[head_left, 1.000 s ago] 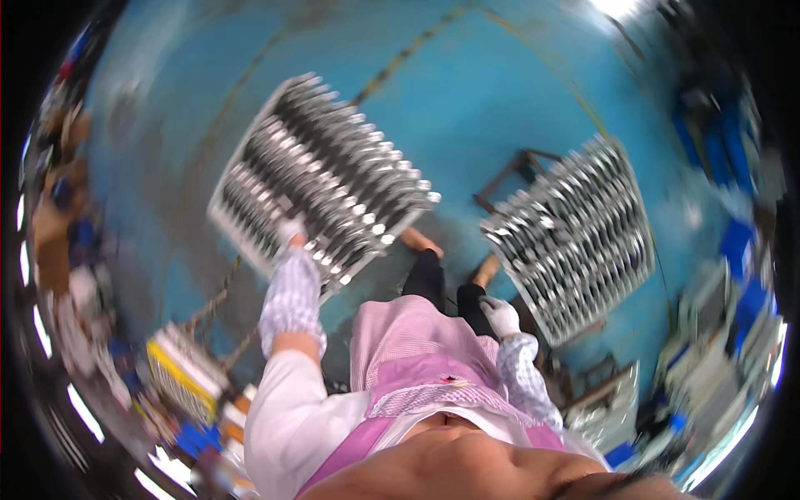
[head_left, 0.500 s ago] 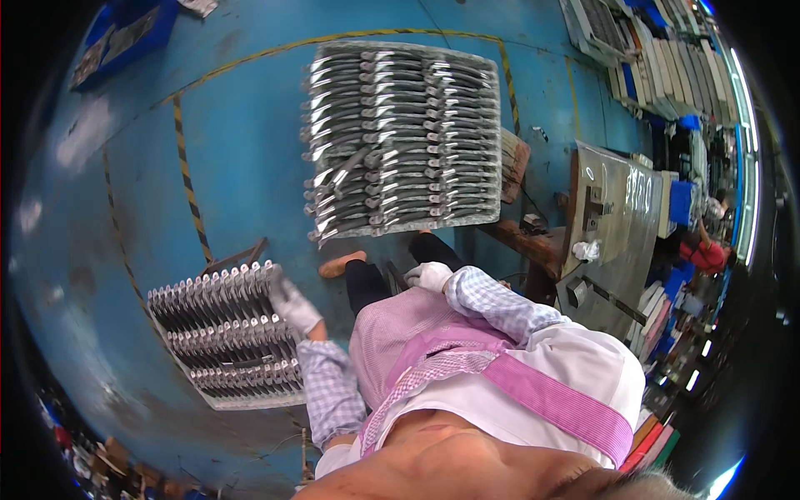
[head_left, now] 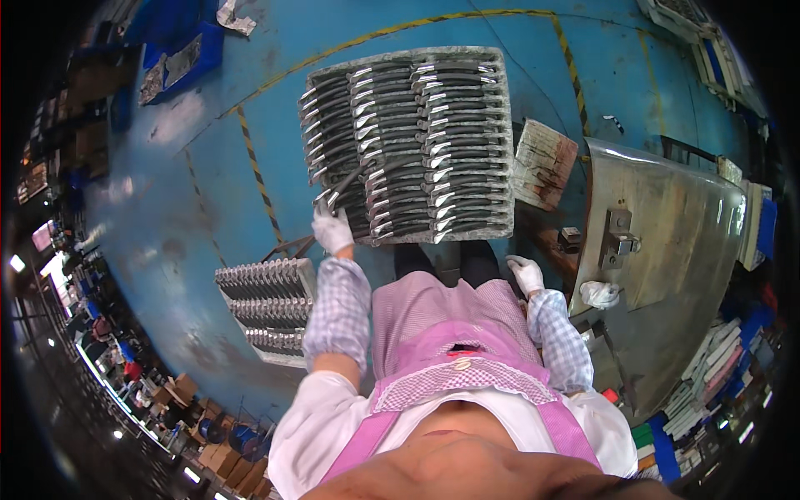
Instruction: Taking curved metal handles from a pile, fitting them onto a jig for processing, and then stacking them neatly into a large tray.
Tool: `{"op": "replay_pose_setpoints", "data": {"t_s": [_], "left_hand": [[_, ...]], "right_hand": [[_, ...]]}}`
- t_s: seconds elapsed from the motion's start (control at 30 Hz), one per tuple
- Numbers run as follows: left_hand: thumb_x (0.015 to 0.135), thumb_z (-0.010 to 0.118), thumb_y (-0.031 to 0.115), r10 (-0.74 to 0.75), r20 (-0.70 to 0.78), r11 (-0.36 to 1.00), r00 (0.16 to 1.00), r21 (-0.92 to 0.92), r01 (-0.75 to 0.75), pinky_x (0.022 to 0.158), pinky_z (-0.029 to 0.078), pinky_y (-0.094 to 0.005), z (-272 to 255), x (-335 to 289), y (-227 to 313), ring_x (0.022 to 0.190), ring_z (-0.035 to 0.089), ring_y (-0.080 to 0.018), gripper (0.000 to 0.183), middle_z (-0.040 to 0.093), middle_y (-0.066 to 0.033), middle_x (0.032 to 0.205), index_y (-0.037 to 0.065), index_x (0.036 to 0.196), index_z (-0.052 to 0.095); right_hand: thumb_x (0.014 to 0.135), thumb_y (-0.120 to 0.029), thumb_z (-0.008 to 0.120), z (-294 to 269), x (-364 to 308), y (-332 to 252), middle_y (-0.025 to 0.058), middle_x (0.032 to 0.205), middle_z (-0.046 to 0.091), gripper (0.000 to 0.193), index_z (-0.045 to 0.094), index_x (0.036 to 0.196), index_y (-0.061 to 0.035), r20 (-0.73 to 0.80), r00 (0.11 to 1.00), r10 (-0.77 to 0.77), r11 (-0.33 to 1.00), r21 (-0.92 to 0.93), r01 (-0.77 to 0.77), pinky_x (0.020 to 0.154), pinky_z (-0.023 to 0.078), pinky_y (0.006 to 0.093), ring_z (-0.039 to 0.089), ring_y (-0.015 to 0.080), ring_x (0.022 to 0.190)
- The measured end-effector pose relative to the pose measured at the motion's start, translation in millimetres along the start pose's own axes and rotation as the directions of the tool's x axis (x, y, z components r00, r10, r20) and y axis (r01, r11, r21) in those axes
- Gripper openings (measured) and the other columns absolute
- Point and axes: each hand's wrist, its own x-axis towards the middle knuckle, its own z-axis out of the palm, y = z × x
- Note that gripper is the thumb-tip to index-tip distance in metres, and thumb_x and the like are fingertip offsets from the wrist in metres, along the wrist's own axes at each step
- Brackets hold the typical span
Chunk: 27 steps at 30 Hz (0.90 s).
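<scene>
In front of me stands a large grey tray point(head_left: 505, 108) with rows of dark curved handle-like metal parts point(head_left: 396, 125) with shiny ends. A few parts lie slantwise across the others near its front left corner. My left hand point(head_left: 333, 232), in a white glove, is at that corner with its fingers closed at the shiny end of a dark curved metal part; the fingertips are partly hidden. My right hand point(head_left: 527, 275), also gloved, hangs beside my lap, fingers loosely bent and apart, holding nothing. At the left, a smaller tray point(head_left: 309, 277) bears similar parts in upright-looking rows.
To the right is a metal-topped workbench point(head_left: 667, 242) with a small clamp-like fixture point(head_left: 618, 242) and a crumpled white cloth point(head_left: 600, 294). A worn wooden block point(head_left: 543, 164) sits beside the large tray. A blue bin point(head_left: 185, 62) lies on the floor at far left.
My left hand has moved from the smaller tray up and right to the large tray's front left corner. My right hand has shifted right, away from my lap. The view has turned.
</scene>
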Motion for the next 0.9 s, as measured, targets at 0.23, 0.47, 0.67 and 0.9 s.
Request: {"op": "replay_pose_setpoints", "data": {"t_s": [0.23,0.47,0.67,0.9], "left_hand": [[0.087,0.068,0.02,0.069,0.384,0.959,0.921,0.228,-0.167,0.087,0.054,-0.0487,31.9,84.5,-5.2,0.101,0.067,-0.0378,0.038,0.069,-0.0175,0.112,0.014,0.124,0.066],[0.089,0.065,0.017,0.299,0.296,0.949,0.907,0.008,-0.316,0.088,0.054,-0.0457,29.6,118.6,-21.6,0.102,0.067,-0.0372,0.031,0.07,-0.0142,0.113,0.015,0.119,0.07],[0.091,0.06,0.015,0.203,0.163,0.976,0.966,0.045,-0.212,0.086,0.054,-0.0476,18.8,94.8,-10.5,0.097,0.068,-0.0359,0.029,0.071,-0.012,0.111,0.018,0.118,0.07],[0.09,0.062,0.042,0.177,0.111,0.936,0.978,0.288,-0.202,0.111,0.037,-0.0488,-21.5,-21.0,40.2,0.136,0.043,-0.0314,0.046,0.048,-0.0047,0.15,0.019,0.13,0.066]], "right_hand": [[0.091,-0.031,0.063,15.6,-23.1,44.8,0.0143,0.101,0.075,0.031,0.075,0.113,-0.012,0.005,0.991,0.136,0.972,0.195,-0.134,0.087,0.053,0.0348,0.071,0.029,0.097],[0.091,-0.035,0.063,46.2,-49.9,45.3,0.0173,0.107,0.073,0.032,0.075,0.114,-0.0159,0.035,0.989,0.145,0.979,0.138,-0.148,0.092,0.052,0.0378,0.068,0.0333,0.105],[0.091,-0.036,0.062,40.6,-90.4,23.8,0.0169,0.109,0.072,0.032,0.075,0.114,-0.017,-0.18,0.965,0.192,0.981,-0.002,-0.195,0.096,0.051,0.0389,0.068,0.0337,0.105],[0.093,-0.027,0.061,-4.7,-117.9,-40.6,0.0175,0.109,0.072,0.029,0.074,0.113,-0.0109,-0.392,0.886,0.248,0.958,0.234,-0.165,0.092,0.053,0.0385,0.068,0.0339,0.103]]}}
